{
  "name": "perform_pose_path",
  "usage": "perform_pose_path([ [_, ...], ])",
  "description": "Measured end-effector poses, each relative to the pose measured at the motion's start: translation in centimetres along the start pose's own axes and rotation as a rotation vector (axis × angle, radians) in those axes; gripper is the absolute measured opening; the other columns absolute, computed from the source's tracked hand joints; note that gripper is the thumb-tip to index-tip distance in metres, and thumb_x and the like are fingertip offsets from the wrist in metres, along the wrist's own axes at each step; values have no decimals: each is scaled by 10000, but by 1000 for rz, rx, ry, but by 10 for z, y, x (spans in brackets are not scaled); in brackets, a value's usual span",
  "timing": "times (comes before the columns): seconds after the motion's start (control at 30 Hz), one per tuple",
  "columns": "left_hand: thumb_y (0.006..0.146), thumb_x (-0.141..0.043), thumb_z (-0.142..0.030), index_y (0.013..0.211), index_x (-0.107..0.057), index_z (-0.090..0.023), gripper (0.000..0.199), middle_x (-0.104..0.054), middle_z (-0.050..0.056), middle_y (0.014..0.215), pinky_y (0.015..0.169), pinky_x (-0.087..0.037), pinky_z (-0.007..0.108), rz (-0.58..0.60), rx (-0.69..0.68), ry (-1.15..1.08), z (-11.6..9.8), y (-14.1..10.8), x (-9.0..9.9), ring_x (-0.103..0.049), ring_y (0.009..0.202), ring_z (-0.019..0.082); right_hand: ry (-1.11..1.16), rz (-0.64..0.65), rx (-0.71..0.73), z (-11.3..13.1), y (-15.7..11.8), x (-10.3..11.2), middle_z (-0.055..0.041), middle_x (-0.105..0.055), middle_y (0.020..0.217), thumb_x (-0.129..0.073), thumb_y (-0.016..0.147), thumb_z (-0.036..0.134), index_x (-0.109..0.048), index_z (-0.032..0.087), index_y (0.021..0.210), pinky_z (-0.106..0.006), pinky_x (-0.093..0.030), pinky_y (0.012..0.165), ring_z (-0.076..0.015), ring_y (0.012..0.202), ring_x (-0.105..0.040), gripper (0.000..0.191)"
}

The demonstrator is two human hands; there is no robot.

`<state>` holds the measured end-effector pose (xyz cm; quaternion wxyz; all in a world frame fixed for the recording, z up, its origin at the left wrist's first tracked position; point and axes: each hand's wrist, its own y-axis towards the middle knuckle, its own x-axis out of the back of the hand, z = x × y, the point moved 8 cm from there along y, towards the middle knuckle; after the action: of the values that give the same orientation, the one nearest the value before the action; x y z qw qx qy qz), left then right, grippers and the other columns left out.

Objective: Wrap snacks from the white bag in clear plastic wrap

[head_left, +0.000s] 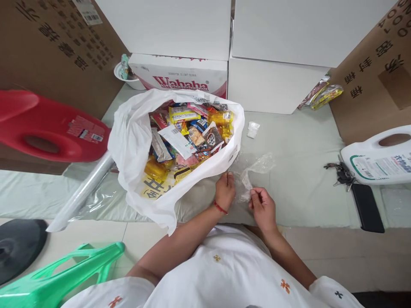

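While right hand point(262, 207) pinches it, clear plastic point(247, 180), beside left hand point(225, 191)

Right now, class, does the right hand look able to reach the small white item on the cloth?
Probably yes: the small white item lies uncovered on the cloth ahead of the right hand, though that hand might first release the clear plastic it pinches.

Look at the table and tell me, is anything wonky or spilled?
Yes, the plastic roll beside the white bag looks wonky: one end sticks off the table. The black phone seems to poke off slightly too. I see no spills.
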<state>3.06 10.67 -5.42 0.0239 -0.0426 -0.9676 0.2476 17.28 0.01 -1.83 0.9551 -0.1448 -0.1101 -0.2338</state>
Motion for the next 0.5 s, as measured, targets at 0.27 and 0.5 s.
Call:
perform_pose_path([
  [0.27, 1015, -548, -499, 753, -500, -244, 369, -497, -22, 638, 633, -311, 312, 17, -371, 201, -25, -13, 1, -436, 587, 162, -161, -143, 162, 23, 8, 18, -51, -644, 930, -702, 871, 556, -587, 232, 1018, -313, -508, 688, -192, 797, -598, 374],
  [0.5, 1040, -420, -596, 787, -517, -233, 453, -540, -6, 658, 618, -395, 302, 3, -421, 249, -23, -10, 14, -497, 612, 163, -64, 60, 16, 5, 31, 7, -25, -673, 805, -633, 892, 510, -668, 215, 914, -314, -501, 681, -166, 679, -585, 298],
])
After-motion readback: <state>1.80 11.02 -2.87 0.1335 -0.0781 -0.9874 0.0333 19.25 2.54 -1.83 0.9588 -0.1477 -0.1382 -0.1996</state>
